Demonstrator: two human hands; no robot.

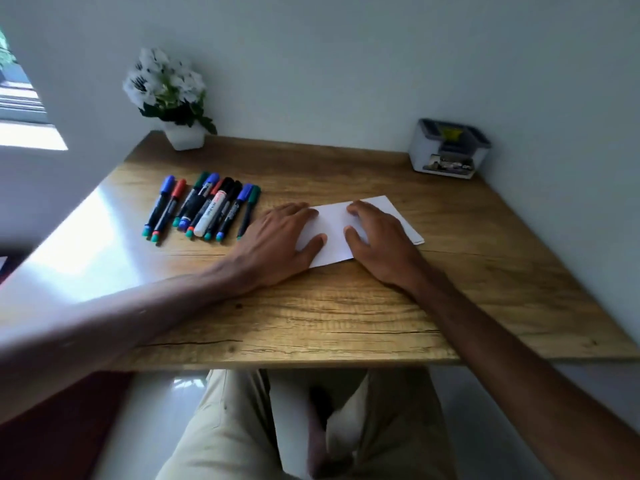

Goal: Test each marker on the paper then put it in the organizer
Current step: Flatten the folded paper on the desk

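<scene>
Both hands are down flat on the paper [334, 225], nothing gripped. Left hand [277, 244] covers the paper's left end, fingers straight and a bit spread, thumb out near the front edge. Right hand [381, 240] lies on the right half, fingers loosely extended, heel of the palm off onto the table [311, 323]. Paper sits mid-table, skewed, blank where it shows. Its right edge shows a second layer; can't tell if it's folded or stacked. Markers [204, 206] lie in a tight row left of the paper, all capped, caps toward the wall, touching or overlapping. The green-capped marker [250, 209] at the row's right end is just beside the left hand. Organizer [450, 150] is at the far right corner by the wall, well apart from the markers; its contents are too small to read. My read: no marker tested yet, and the step in hand is squaring and pinning the paper. To do it well, leave one hand pressing the sheet so it doesn't skate on the smooth wood, and free the other for picking. Left is nearer the row and right is nearer the organizer, so pick left and drop off right looks shortest. Take from the row's open end so the rest don't roll. Leave blank sheet clear of the palm for strokes. Flower pot [185, 135] at the far left corner is out of the way.
</scene>
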